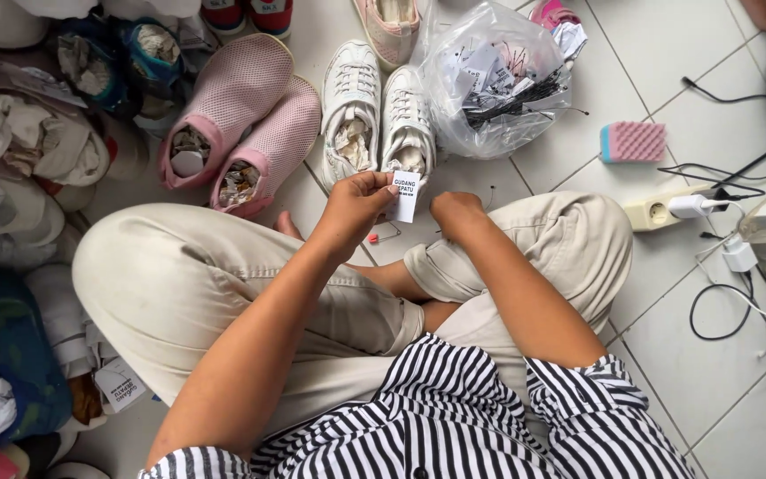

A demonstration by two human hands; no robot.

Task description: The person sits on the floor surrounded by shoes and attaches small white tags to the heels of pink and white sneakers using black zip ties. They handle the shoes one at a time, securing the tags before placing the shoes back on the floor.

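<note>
I see pink mesh shoes beside white sneakers, a clear bag of tags, pink sponge, power strip, tiled floor.

Bright, even daylight, soft shadows, sharp centre, perhaps slight wide-angle bending and blur toward the edges.

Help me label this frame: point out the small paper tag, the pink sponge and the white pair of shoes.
small paper tag (pixel 406 197), head view, on its white face below the fingers.
pink sponge (pixel 634 141), head view, on its ribbed pink top.
white pair of shoes (pixel 353 102), head view, on the left shoe's laces.
</note>
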